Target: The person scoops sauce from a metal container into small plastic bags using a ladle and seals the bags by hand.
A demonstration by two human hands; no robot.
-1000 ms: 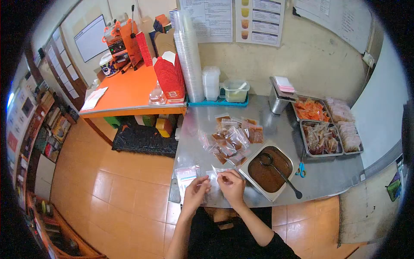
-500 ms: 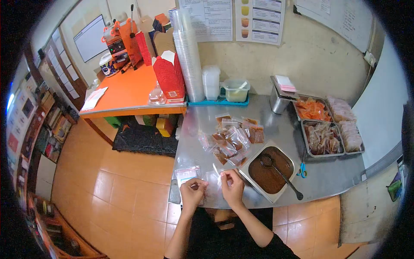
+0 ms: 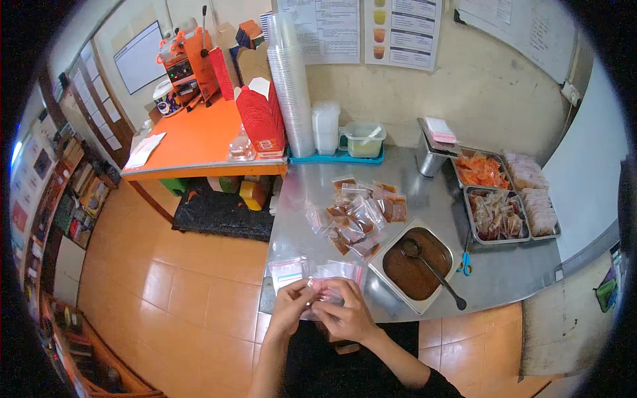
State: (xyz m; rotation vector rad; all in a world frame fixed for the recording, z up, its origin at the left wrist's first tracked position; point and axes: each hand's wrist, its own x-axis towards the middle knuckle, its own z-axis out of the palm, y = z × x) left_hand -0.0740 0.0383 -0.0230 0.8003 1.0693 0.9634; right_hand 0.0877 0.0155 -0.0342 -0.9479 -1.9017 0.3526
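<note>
My left hand (image 3: 290, 310) and my right hand (image 3: 346, 313) meet at the front edge of the metal table. Both have their fingers closed on a small clear zip bag (image 3: 309, 314), largely hidden by the fingers. Just beyond the hands lie flat zip bags with pink edges (image 3: 337, 269) and a stack of white-looking bags (image 3: 288, 270). To the right of my right hand stands a metal pan of brown sauce (image 3: 419, 278), a black ladle (image 3: 434, 268) resting in it. Filled sauce bags (image 3: 358, 215) are heaped behind.
Blue-handled scissors (image 3: 466, 263) lie right of the pan. Metal trays of packed bags (image 3: 497, 215) and orange packets (image 3: 479, 170) stand at the back right. Stacked cups (image 3: 290, 99) and a lidded tub (image 3: 365, 140) sit on a blue tray at the back. An orange table (image 3: 192, 142) adjoins the left.
My right hand has moved left and slightly down to meet my left hand. Fingers of both hands now come together at one bag; before, the hands were apart.
</note>
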